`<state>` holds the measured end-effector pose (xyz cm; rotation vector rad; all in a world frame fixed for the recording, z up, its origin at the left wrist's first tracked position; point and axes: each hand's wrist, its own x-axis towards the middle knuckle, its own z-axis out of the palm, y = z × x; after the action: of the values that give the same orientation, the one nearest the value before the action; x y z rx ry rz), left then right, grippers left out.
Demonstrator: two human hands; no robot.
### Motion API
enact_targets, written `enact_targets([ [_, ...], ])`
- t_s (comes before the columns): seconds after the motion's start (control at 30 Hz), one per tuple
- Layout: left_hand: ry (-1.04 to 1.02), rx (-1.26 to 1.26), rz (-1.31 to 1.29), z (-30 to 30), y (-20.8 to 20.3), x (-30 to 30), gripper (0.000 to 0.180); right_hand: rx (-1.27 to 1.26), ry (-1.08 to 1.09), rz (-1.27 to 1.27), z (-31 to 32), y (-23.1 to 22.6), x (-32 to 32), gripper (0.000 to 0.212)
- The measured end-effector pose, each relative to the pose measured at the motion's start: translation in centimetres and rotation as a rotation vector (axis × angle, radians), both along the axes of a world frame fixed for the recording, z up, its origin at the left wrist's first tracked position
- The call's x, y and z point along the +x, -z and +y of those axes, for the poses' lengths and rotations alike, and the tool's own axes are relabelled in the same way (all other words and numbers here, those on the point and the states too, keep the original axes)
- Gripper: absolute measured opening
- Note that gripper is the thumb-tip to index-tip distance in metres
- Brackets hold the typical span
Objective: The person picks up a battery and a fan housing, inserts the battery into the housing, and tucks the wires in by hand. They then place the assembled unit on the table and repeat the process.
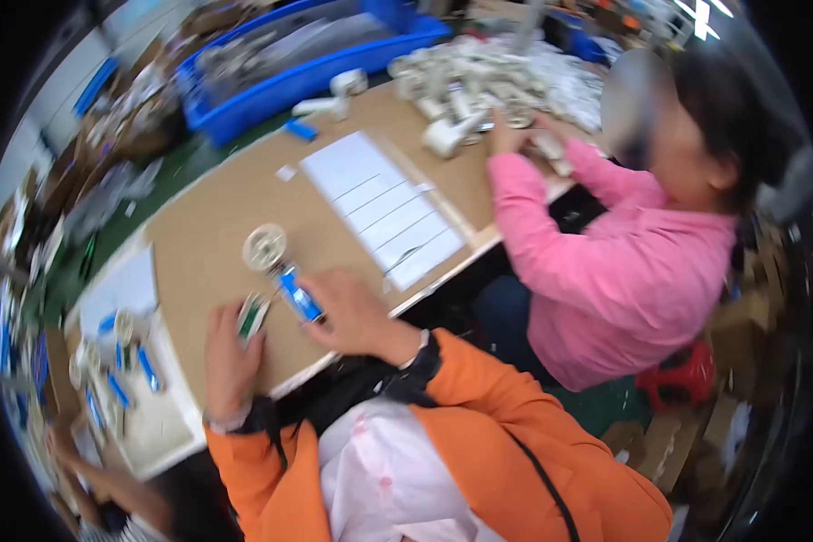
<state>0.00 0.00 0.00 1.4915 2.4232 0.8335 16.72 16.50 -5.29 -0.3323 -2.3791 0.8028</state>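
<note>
My left hand (229, 361) grips a small white casing with a green circuit board (254, 316) between thumb and fingers, low over the brown tabletop. Close to its right, my right hand (357, 312) is closed round a blue cylinder (295, 291) that looks like a battery pack. Beyond that cylinder, and seemingly joined to it, lies a round cream plastic part (265, 247) with a ring-like rim. The link between them is blurred, so I cannot tell how they connect.
White ruled sheets (384, 212) lie right of centre. A co-worker in a pink top (605, 262) handles parts beside a pile of cream plastic parts (479, 81). A blue bin (235, 117) stands behind the table. At left, another person's arm (108, 483) reaches near more blue-bodied parts (147, 369).
</note>
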Motion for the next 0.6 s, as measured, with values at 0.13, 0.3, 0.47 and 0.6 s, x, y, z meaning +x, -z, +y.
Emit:
enact_targets([
  [0.13, -0.016, 0.082, 0.096, 0.5, 1.2, 2.1, 0.048, 0.102, -0.005, 0.127, 1.2, -0.5, 1.2, 0.058],
  [0.3, -0.074, 0.046, 0.072, -1.0, 1.5, 2.0, 0.048, 0.117, -0.007, 0.124, 0.6, -0.8, 1.6, 0.054],
  [0.47, -0.142, 0.053, 0.028, -1.6, 1.5, 1.9, 0.051, 0.108, -0.119, 0.133, 0.7, -1.5, 1.5, 0.055],
  [0.6, -0.228, 0.03, -0.085, -1.4, 0.3, 3.3, 0.053, 0.019, -0.145, 0.141, 1.3, -2.0, 1.8, 0.056],
])
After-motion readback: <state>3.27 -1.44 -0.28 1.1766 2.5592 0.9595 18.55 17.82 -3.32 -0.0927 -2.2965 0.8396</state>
